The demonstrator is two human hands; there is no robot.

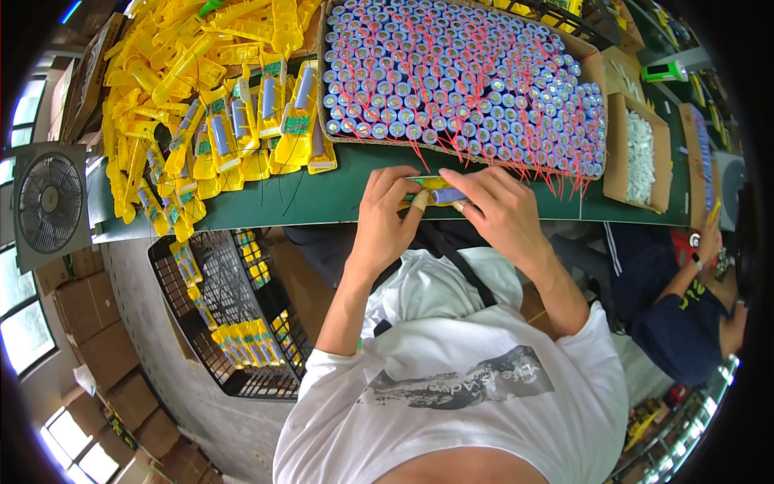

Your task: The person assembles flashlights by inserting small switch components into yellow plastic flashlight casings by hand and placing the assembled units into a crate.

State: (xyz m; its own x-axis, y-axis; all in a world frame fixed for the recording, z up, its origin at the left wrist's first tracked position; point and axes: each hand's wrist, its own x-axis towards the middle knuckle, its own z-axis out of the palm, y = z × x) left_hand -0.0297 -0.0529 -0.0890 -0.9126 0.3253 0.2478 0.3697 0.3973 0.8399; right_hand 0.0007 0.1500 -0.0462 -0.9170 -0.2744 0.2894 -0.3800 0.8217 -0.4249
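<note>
Over the front edge of the green table, my left hand and my right hand hold a small yellow plastic casing between them. A blue cylindrical battery cell lies in it, with a bit of green circuit board towards its left end. My left fingers close round the left end, the thumb pressed against the near side. On the right, my fingers grip the other end beside the cell and hide part of it. Just beyond stands a cardboard box packed with upright blue battery cells with red wires.
Yellow casings are heaped at the left, several nearer ones holding cells and boards. A small box of white parts stands right. Below the table's left side is a black crate with filled casings. A fan stands far left; another person sits right.
</note>
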